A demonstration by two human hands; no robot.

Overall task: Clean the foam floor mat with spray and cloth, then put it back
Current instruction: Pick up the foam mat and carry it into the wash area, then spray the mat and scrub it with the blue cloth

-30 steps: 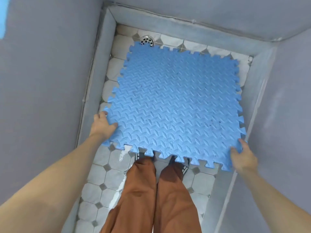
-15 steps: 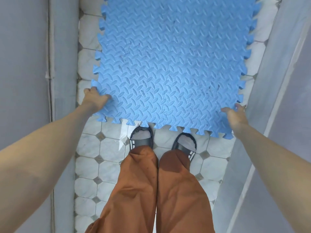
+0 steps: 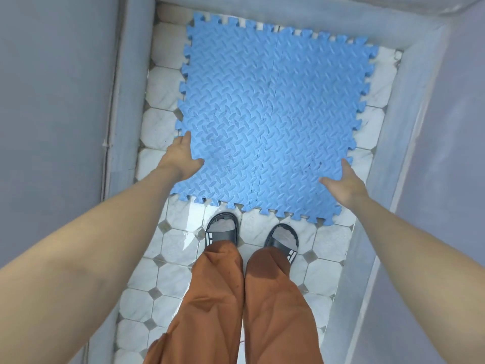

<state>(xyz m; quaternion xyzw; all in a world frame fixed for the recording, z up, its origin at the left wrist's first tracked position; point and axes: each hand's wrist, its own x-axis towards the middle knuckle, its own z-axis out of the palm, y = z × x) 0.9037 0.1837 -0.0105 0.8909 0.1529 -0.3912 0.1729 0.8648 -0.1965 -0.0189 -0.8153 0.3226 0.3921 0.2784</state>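
The blue foam mat (image 3: 270,114), with a diamond-plate texture and jigsaw edges, lies across the far part of the tiled floor, its far edge close to the back wall. A few dark specks mark its near right area. My left hand (image 3: 182,158) rests on the mat's left edge near the front corner, fingers straight and thumb spread onto the surface. My right hand (image 3: 343,183) rests the same way on the right edge near the front corner. No spray or cloth is in view.
White octagonal floor tiles (image 3: 183,245) look wet in front of the mat. Grey walls and a raised grey kerb (image 3: 126,101) close in the narrow space on the left, right and back. My feet in black slides (image 3: 223,229) stand just before the mat's front edge.
The mat has come down from a raised, tilted hold to lie flat on the tiles. Both hands have gone from gripping its front corners to resting with straight fingers on its side edges.
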